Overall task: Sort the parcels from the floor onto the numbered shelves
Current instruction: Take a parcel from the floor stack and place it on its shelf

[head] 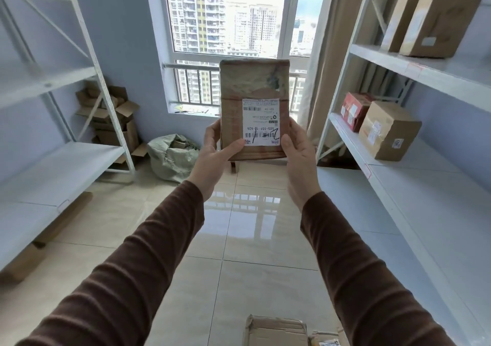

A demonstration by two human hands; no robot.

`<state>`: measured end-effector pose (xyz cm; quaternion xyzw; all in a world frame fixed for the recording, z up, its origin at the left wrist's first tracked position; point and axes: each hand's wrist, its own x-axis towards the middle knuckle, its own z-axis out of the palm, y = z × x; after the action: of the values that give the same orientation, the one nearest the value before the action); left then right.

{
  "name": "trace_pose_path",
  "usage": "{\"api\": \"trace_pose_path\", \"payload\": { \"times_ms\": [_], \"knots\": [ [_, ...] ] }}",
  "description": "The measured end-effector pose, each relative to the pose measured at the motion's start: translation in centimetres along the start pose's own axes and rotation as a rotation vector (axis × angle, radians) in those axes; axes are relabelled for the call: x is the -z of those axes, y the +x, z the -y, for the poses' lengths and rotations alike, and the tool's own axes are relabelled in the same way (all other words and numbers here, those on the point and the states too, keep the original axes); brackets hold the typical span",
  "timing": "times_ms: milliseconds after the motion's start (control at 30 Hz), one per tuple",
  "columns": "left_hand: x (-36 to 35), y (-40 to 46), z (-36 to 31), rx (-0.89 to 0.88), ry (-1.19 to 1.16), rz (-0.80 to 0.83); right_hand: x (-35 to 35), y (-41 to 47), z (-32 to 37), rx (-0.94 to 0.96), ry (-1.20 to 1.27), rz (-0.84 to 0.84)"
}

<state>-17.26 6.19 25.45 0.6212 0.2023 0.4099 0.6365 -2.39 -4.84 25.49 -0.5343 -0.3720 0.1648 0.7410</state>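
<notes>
I hold a flat brown cardboard parcel [253,88] upright at arm's length in front of the window. Its white label [261,122] faces me upside down, with handwritten marks on it. My left hand [216,151] grips the parcel's lower left edge, thumb on the label's corner. My right hand [299,154] grips the lower right edge. More cardboard parcels [276,331] lie on the floor at the bottom of the view. White shelves stand on both sides.
The right shelf unit [393,194] carries a brown box [389,130], a red box [354,110] and, higher up, two tall brown parcels [435,21]. The left shelf unit [61,170] has bare boards. Empty cartons [111,117] and a green sack [172,157] sit under the window.
</notes>
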Motion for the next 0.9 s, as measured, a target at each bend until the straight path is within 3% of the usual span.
{"api": "trace_pose_path", "payload": {
  "times_ms": [333,633,900],
  "knots": [
    [25.3,1.6,-4.6,-0.041,0.202,-0.197,-25.9,1.1,-4.1,-0.075,0.126,0.216],
    [48.8,-0.8,-15.6,-0.172,0.497,-0.456,-54.2,0.9,-4.3,-0.002,0.284,0.479],
    [64.5,-1.0,-23.5,-0.252,0.746,-0.705,-73.5,1.8,-1.5,0.071,0.422,0.675]
  ]
}}
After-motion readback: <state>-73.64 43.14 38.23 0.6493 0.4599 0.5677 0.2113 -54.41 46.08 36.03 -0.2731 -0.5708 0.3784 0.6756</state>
